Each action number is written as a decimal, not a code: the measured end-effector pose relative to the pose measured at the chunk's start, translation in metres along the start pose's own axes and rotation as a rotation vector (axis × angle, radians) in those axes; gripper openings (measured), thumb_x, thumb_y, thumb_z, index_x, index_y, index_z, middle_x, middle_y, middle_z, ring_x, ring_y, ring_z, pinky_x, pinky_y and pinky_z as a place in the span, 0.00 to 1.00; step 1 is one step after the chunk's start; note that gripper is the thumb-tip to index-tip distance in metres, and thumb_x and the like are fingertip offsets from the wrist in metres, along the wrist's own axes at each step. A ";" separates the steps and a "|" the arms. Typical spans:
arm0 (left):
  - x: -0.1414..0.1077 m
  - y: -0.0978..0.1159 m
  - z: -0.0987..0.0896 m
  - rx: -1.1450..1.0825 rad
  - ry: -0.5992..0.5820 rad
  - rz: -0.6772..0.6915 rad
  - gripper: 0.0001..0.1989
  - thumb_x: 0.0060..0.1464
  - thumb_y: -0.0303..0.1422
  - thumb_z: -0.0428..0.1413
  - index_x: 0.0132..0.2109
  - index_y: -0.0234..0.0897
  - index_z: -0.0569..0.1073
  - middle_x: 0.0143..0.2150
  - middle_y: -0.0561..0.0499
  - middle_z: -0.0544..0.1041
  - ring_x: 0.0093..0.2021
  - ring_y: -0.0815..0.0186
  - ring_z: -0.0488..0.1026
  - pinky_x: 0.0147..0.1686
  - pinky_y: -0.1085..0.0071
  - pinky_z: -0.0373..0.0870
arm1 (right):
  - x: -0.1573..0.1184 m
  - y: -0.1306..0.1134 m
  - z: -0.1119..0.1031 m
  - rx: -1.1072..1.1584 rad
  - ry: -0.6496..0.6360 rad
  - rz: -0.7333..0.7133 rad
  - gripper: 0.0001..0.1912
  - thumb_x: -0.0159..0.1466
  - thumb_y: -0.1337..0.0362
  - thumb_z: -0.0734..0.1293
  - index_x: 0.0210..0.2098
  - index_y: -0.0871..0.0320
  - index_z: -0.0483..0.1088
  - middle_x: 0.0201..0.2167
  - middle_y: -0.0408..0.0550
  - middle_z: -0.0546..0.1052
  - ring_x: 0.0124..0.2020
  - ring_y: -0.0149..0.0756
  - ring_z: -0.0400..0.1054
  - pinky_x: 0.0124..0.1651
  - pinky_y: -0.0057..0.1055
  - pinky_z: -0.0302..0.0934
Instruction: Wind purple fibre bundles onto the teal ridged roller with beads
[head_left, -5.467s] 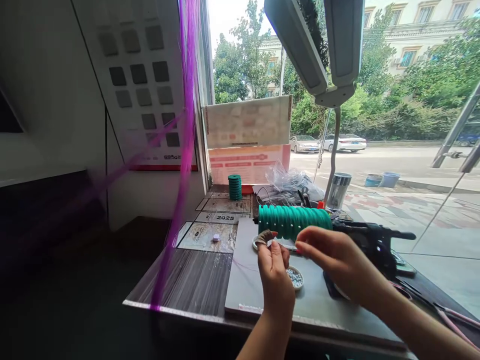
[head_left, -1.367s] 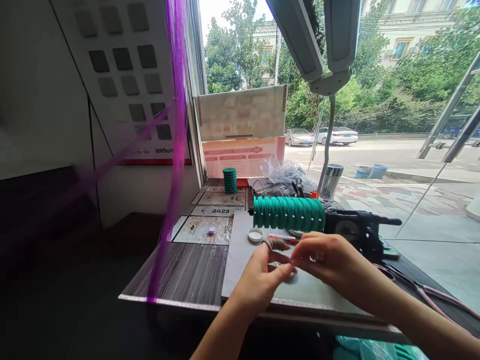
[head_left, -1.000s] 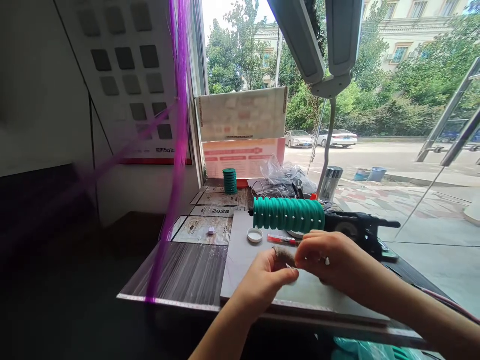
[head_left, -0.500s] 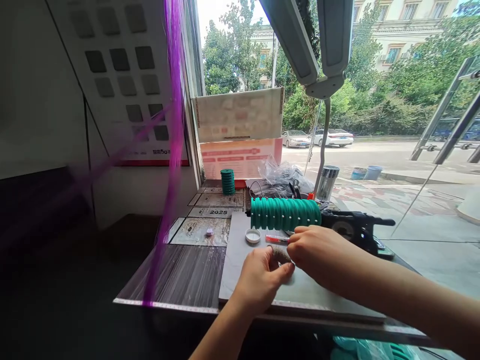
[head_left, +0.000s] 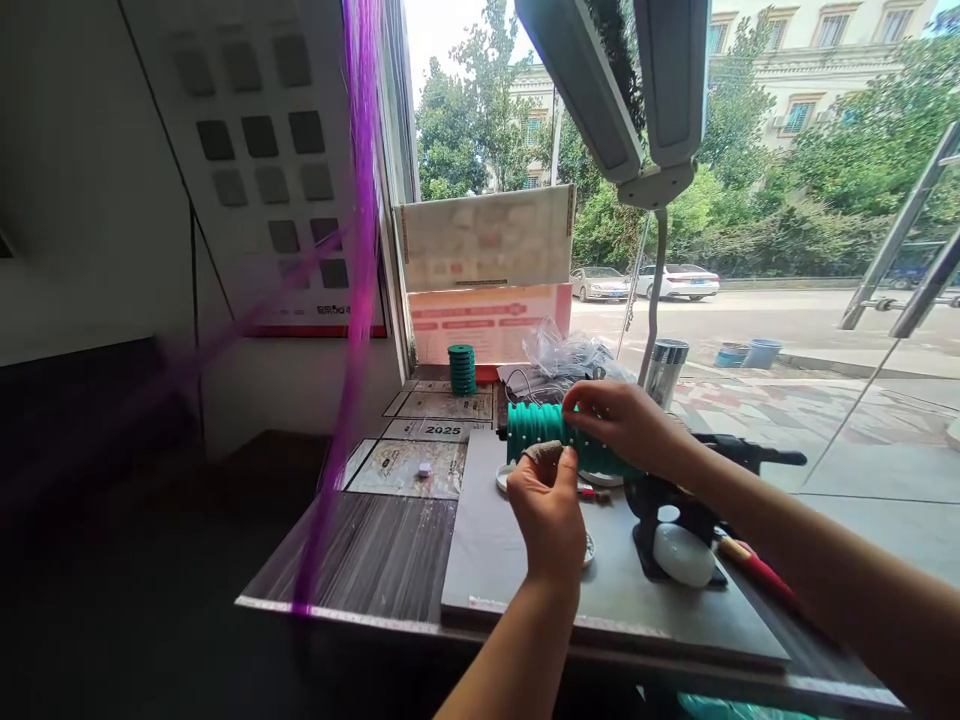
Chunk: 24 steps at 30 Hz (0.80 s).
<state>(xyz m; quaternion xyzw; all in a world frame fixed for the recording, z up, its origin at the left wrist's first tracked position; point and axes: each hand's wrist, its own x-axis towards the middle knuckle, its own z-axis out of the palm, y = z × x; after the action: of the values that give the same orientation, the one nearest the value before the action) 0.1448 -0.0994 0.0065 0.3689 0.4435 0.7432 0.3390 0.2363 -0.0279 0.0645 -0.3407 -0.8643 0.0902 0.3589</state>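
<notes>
A green ribbed roller [head_left: 525, 422] with small white dots lies sideways on a black stand [head_left: 649, 535]. My left hand [head_left: 551, 505] is just below the roller, its thumb and fingers closed round a grey-brown piece of cloth [head_left: 545, 452]. My right hand [head_left: 619, 415] reaches over the roller's middle with its fingertips pressed together at the ribs; whatever is between them is too small to make out. A white lid [head_left: 502, 478] and a small dish [head_left: 589, 548] are partly hidden by my left hand. A red-ended tool [head_left: 588, 491] lies beneath the roller.
A green spool [head_left: 462, 370] and a small pale object [head_left: 425, 470] are on the table at the left. A two-panel lamp [head_left: 656, 185] hangs above. Behind are a plastic bag [head_left: 559, 352] and a clear jar [head_left: 666, 372]. A red-handled tool [head_left: 765, 575] lies at the right.
Both hands have moved up to the roller and apart from each other. The right hand now covers the roller's middle. The white rounded object under the stand and the small dish have come into view.
</notes>
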 end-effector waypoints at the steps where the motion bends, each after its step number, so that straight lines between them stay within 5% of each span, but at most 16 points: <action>1: 0.000 0.000 0.001 0.001 0.012 0.011 0.07 0.47 0.32 0.55 0.26 0.32 0.70 0.24 0.53 0.70 0.26 0.72 0.65 0.30 0.76 0.63 | -0.003 0.001 0.003 -0.004 0.019 -0.003 0.08 0.57 0.61 0.60 0.27 0.58 0.68 0.21 0.42 0.67 0.24 0.30 0.59 0.28 0.27 0.52; 8: 0.000 -0.003 0.005 0.138 0.067 0.066 0.07 0.47 0.31 0.53 0.24 0.33 0.68 0.21 0.55 0.68 0.23 0.73 0.63 0.27 0.76 0.61 | -0.007 0.004 0.004 -0.055 0.017 -0.013 0.06 0.58 0.63 0.60 0.29 0.57 0.66 0.22 0.42 0.65 0.28 0.33 0.59 0.31 0.29 0.51; 17: 0.000 -0.007 0.005 0.178 0.065 0.102 0.06 0.47 0.30 0.52 0.24 0.35 0.66 0.21 0.55 0.66 0.23 0.73 0.61 0.27 0.76 0.60 | -0.002 0.009 -0.011 0.156 -0.191 -0.055 0.13 0.53 0.54 0.65 0.31 0.58 0.67 0.23 0.38 0.59 0.25 0.29 0.54 0.28 0.27 0.49; 24: 0.000 -0.011 0.008 0.187 0.078 0.102 0.07 0.47 0.29 0.51 0.24 0.35 0.65 0.19 0.56 0.65 0.21 0.74 0.60 0.25 0.77 0.59 | 0.001 0.009 -0.008 0.090 -0.189 -0.018 0.10 0.52 0.59 0.67 0.31 0.58 0.66 0.21 0.36 0.57 0.23 0.27 0.52 0.25 0.26 0.47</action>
<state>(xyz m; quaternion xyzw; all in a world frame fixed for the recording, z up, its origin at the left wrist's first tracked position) 0.1536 -0.0924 -0.0008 0.3916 0.5044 0.7287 0.2474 0.2458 -0.0211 0.0668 -0.3064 -0.8924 0.1573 0.2914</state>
